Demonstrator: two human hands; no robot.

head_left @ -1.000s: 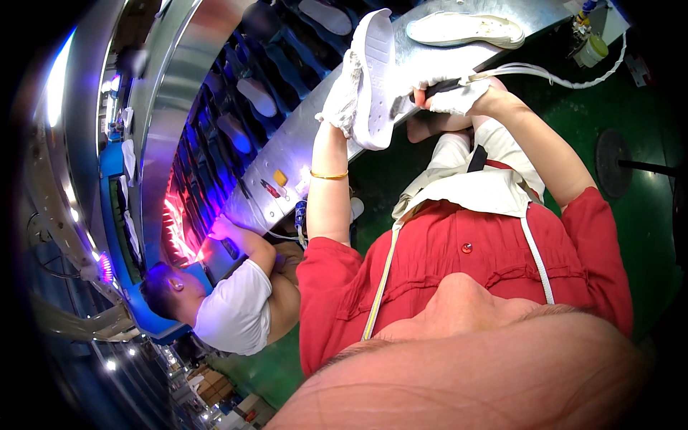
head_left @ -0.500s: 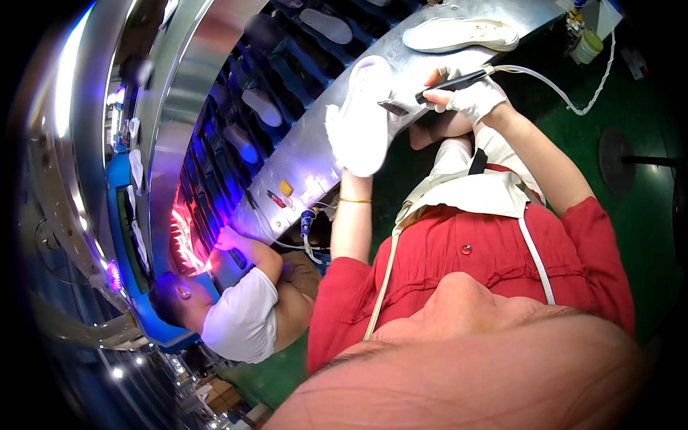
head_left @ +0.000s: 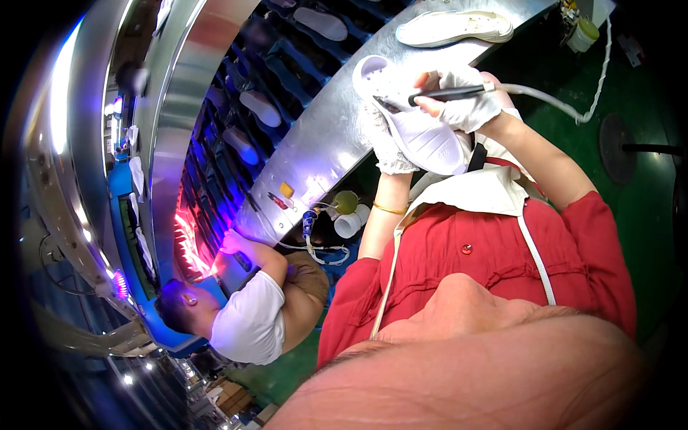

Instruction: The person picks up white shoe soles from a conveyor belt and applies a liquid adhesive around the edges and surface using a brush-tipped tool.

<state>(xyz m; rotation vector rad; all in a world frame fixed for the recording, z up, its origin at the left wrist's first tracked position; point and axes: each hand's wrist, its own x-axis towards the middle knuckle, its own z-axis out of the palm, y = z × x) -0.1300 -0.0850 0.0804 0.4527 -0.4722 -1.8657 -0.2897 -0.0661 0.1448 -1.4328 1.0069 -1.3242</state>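
A white shoe sole (head_left: 428,145) is tilted in front of me, its cupped inside facing up. My left hand (head_left: 387,147), in a white glove, is closed round its left edge. In a glove with bare fingertips, my right hand (head_left: 466,100) pinches the black handle of a brush (head_left: 450,93). A pale tube (head_left: 548,99) runs from the handle's rear end. The dark brush head lies over the middle of the sole; whether it touches cannot be made out. Another white sole (head_left: 455,30) lies on the metal bench (head_left: 322,125), beyond my right hand.
Past the bench, a dark conveyor (head_left: 287,72) carries several pale soles. A co-worker in a white shirt (head_left: 247,326) leans over it at left. Near the bench edge are a yellow block (head_left: 287,190), a white cup (head_left: 351,222) and blue fittings (head_left: 309,222).
My left hand has brought the sole closer to my body and rightward, tilting it. The brush head, formerly beside the sole, is now over it. A white cup has come into view.
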